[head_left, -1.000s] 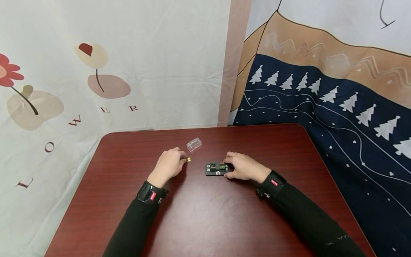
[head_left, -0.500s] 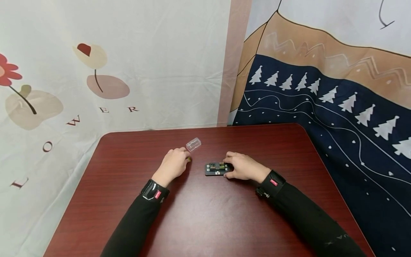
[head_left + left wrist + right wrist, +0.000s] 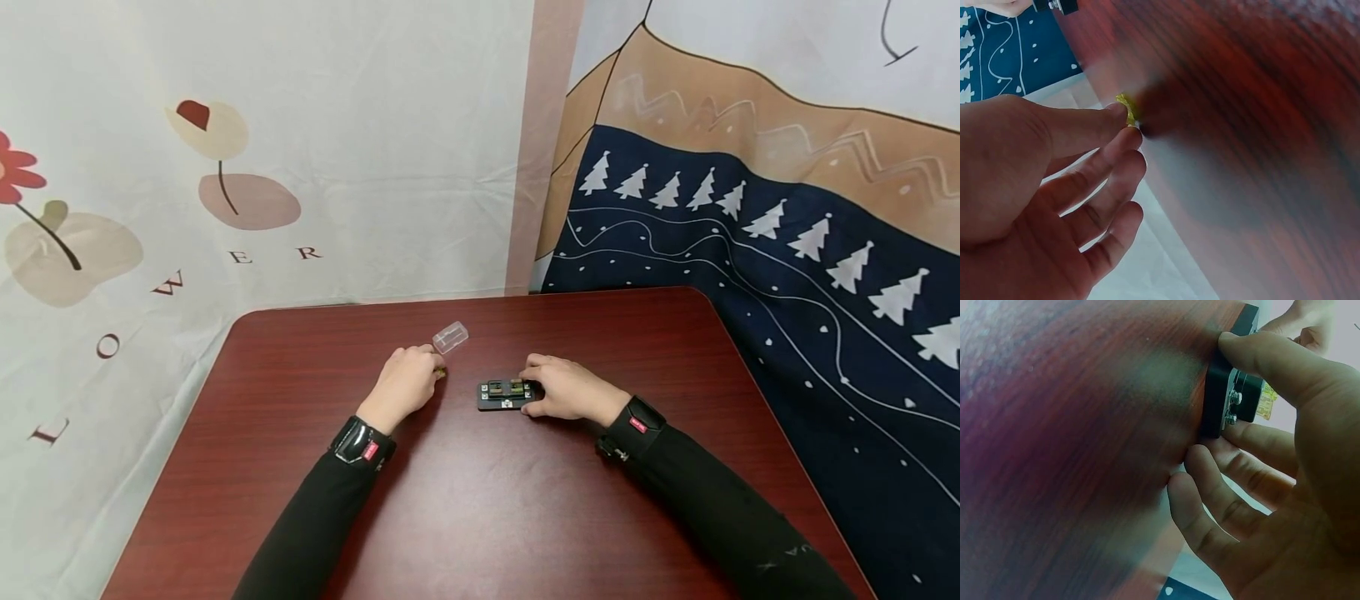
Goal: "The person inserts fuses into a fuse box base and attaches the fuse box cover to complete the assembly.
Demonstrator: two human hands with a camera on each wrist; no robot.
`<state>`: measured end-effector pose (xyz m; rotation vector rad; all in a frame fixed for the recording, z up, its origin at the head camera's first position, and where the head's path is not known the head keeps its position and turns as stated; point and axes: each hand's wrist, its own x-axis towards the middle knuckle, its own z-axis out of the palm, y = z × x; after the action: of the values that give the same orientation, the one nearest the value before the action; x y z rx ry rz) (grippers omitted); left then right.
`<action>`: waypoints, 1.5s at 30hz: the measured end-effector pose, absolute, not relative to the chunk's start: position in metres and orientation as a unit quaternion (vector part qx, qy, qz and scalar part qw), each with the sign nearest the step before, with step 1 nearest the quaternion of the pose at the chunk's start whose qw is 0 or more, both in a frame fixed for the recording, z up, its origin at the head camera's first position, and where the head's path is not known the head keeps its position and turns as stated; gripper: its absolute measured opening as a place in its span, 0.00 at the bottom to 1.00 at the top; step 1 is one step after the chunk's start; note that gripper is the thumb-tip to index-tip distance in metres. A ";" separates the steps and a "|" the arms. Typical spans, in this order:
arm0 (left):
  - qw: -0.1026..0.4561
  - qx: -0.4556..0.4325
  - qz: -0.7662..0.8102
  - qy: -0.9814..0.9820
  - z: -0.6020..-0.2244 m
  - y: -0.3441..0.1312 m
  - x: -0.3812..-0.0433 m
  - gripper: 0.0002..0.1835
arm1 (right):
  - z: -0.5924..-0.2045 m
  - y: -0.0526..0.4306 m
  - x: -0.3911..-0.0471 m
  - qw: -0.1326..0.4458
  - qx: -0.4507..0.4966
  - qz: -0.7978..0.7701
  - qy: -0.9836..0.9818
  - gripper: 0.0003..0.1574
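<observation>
My left hand (image 3: 405, 379) is on the left side of the table, thumb and forefinger pinching a small yellow blade fuse (image 3: 1127, 107). In the head view the fingers hide most of that fuse. My right hand (image 3: 572, 388) grips the right end of a black fuse holder (image 3: 507, 404), thumb on the near edge and fingers on the far edge. Silver screws (image 3: 1234, 398) show at the holder's end in the right wrist view, and a translucent yellow piece (image 3: 1266, 401) sticks out of its raised middle.
A clear plastic cover (image 3: 451, 337) lies just beyond the left fingertips. The dark red table (image 3: 480, 517) ends at a back edge against a pale printed curtain (image 3: 405, 167). A navy cloth with white trees (image 3: 675, 233) hangs at the right.
My left hand has shifted slightly right, and its fingers now mostly cover the yellow fuse that showed earlier at their tips. My right hand and the fuse holder have stayed in place.
</observation>
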<state>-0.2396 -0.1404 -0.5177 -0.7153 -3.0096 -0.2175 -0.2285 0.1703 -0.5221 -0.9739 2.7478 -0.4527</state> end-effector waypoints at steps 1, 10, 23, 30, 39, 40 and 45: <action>0.021 -0.229 -0.071 -0.971 -0.517 -0.140 -0.240 0.06 | -0.522 0.170 -0.229 0.095 -0.329 -0.153 0.927 0.32; 0.026 -0.222 -0.071 -0.972 -0.520 -0.141 -0.241 0.04 | -0.524 0.169 -0.230 0.096 -0.326 -0.156 0.928 0.32; 0.045 -0.226 -0.083 -0.970 -0.520 -0.144 -0.238 0.03 | -0.526 0.170 -0.231 0.095 -0.324 -0.156 0.928 0.32; 0.044 -0.214 -0.093 -0.971 -0.518 -0.143 -0.236 0.03 | -0.525 0.169 -0.230 0.095 -0.325 -0.157 0.928 0.33; 0.058 -0.221 -0.100 -0.968 -0.521 -0.136 -0.235 0.04 | -0.527 0.171 -0.229 0.096 -0.325 -0.158 0.927 0.33; 0.062 -0.224 -0.100 -0.967 -0.521 -0.135 -0.235 0.04 | -0.527 0.172 -0.229 0.096 -0.325 -0.158 0.927 0.33; 0.074 -0.245 -0.105 -0.961 -0.518 -0.127 -0.232 0.04 | -0.529 0.173 -0.229 0.097 -0.325 -0.157 0.927 0.33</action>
<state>-0.2324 -0.1272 -0.5183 -0.7359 -2.8851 -0.3162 -0.2292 0.1729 -0.5285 -0.9634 2.7458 -0.4648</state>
